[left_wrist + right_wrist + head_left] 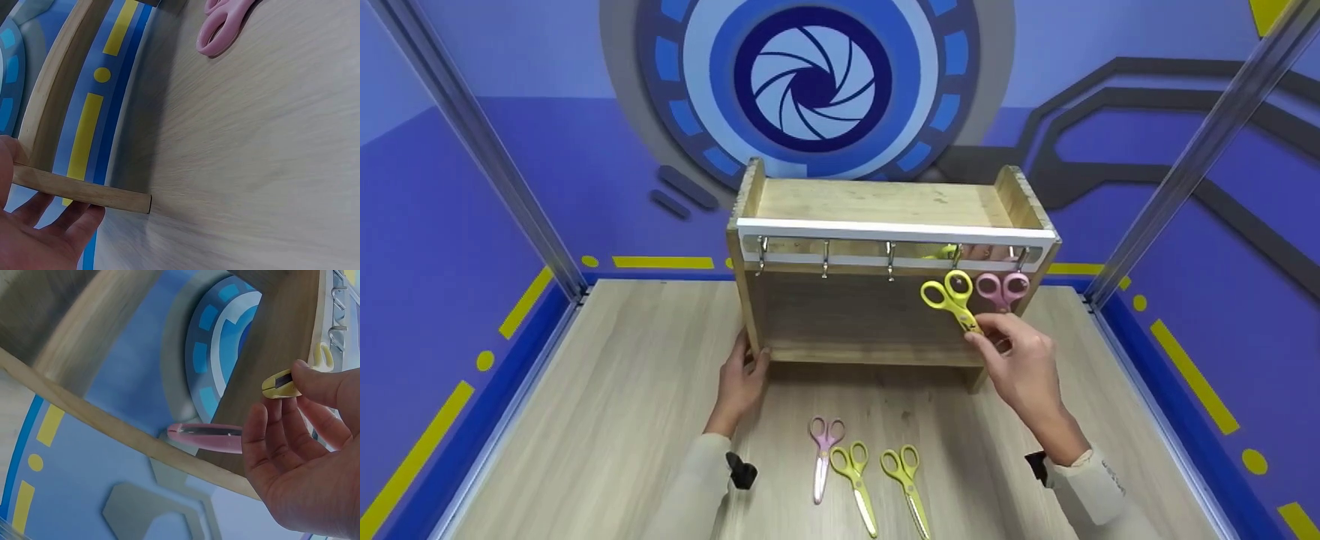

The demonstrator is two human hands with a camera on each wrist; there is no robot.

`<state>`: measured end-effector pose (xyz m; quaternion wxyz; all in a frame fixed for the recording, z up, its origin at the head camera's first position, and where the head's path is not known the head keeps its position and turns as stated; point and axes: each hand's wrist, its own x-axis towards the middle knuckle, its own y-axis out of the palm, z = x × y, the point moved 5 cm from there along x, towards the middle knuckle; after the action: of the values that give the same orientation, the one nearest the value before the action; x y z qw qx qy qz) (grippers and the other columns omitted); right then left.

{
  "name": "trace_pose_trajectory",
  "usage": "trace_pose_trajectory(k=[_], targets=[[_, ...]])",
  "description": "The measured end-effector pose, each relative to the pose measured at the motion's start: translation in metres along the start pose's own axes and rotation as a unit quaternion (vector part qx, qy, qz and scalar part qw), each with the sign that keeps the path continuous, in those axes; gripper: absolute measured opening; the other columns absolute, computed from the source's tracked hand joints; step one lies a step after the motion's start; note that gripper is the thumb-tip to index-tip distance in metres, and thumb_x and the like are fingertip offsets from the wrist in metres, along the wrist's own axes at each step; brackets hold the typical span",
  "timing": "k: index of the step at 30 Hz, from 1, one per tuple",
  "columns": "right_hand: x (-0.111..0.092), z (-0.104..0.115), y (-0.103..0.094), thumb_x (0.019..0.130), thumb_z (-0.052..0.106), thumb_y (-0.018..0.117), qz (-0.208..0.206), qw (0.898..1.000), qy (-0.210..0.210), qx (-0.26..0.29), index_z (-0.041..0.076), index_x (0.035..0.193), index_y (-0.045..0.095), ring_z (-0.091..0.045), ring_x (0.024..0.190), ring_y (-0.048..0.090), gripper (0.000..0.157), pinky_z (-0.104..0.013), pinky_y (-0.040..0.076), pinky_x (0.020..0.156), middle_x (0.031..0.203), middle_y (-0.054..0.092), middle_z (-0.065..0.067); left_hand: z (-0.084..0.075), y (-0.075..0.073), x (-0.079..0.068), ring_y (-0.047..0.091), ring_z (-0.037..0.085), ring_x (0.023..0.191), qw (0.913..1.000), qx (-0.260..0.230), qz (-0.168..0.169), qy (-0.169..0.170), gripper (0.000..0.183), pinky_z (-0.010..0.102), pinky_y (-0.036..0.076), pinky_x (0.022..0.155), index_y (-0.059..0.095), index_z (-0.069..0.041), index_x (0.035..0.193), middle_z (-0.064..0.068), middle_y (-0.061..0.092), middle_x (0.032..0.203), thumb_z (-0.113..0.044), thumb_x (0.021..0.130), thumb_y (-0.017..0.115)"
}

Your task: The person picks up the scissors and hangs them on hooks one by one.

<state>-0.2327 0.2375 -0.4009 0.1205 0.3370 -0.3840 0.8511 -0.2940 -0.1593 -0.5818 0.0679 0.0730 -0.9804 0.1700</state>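
Observation:
A small wooden shelf stands on the table with a row of metal hooks along its front. My left hand grips its lower left side; in the left wrist view, thumb and fingers lie on either side of the wooden upright. Between thumb and fingertips, my right hand pinches yellow scissors by the blade end, handles up. Their finger loops are just below the second hook from the right. Pink scissors hang at the rightmost hook, blades down behind the right hand.
On the table in front of the shelf lie pink scissors and two yellow pairs, one in the middle and one farther right. Blue patterned walls and metal posts surround the table.

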Motion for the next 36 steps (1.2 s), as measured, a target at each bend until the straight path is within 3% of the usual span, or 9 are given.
trace_pose_trajectory(k=[14, 19, 27, 31, 36], targets=[[-0.005, -0.010, 0.019, 0.083, 0.005, 0.086, -0.004, 0.999, 0.048, 0.014, 0.002, 0.102, 0.075, -0.015, 0.074, 0.067, 0.022, -0.007, 0.050, 0.066, 0.090, 0.073, -0.007, 0.000, 0.000, -0.002, 0.051, 0.039, 0.138, 1.0000, 0.005, 0.001, -0.008, 0.063, 0.048, 0.050, 0.107, 0.027, -0.013, 0.163, 0.022, 0.044, 0.156, -0.020, 0.107, 0.056], [-0.005, -0.011, 0.028, 0.083, 0.006, 0.086, -0.035, 0.998, 0.032, 0.030, 0.003, 0.099, 0.075, -0.015, 0.072, 0.068, 0.019, -0.010, 0.051, 0.065, 0.088, 0.073, -0.006, -0.001, -0.001, -0.002, 0.051, 0.040, 0.136, 1.0000, 0.003, 0.001, 0.006, 0.062, 0.050, 0.051, 0.106, 0.027, -0.011, 0.162, 0.023, 0.044, 0.155, -0.020, 0.108, 0.055], [-0.004, -0.011, 0.042, 0.084, 0.004, 0.085, -0.063, 0.996, 0.017, 0.058, 0.002, 0.096, 0.074, -0.014, 0.071, 0.069, 0.016, -0.009, 0.051, 0.065, 0.085, 0.073, -0.007, 0.000, 0.000, -0.001, 0.050, 0.037, 0.138, 1.0000, -0.002, 0.007, 0.000, 0.063, 0.047, 0.049, 0.108, 0.026, -0.013, 0.163, 0.020, 0.041, 0.159, -0.021, 0.108, 0.055], [-0.004, -0.011, 0.047, 0.084, 0.005, 0.085, -0.061, 0.996, 0.027, 0.061, 0.001, 0.096, 0.074, -0.015, 0.071, 0.069, 0.016, -0.013, 0.054, 0.065, 0.086, 0.073, -0.008, 0.000, 0.001, 0.000, 0.050, 0.037, 0.139, 1.0000, -0.002, 0.007, -0.001, 0.063, 0.046, 0.049, 0.108, 0.026, -0.013, 0.163, 0.020, 0.041, 0.159, -0.021, 0.108, 0.055], [-0.003, -0.012, 0.050, 0.085, 0.005, 0.084, -0.057, 0.996, 0.035, 0.058, 0.001, 0.095, 0.074, -0.016, 0.072, 0.069, 0.015, -0.027, 0.060, 0.063, 0.086, 0.073, -0.008, 0.000, 0.000, -0.001, 0.050, 0.037, 0.138, 1.0000, -0.002, 0.005, 0.000, 0.063, 0.046, 0.050, 0.108, 0.026, -0.012, 0.163, 0.020, 0.042, 0.158, -0.020, 0.108, 0.055]])
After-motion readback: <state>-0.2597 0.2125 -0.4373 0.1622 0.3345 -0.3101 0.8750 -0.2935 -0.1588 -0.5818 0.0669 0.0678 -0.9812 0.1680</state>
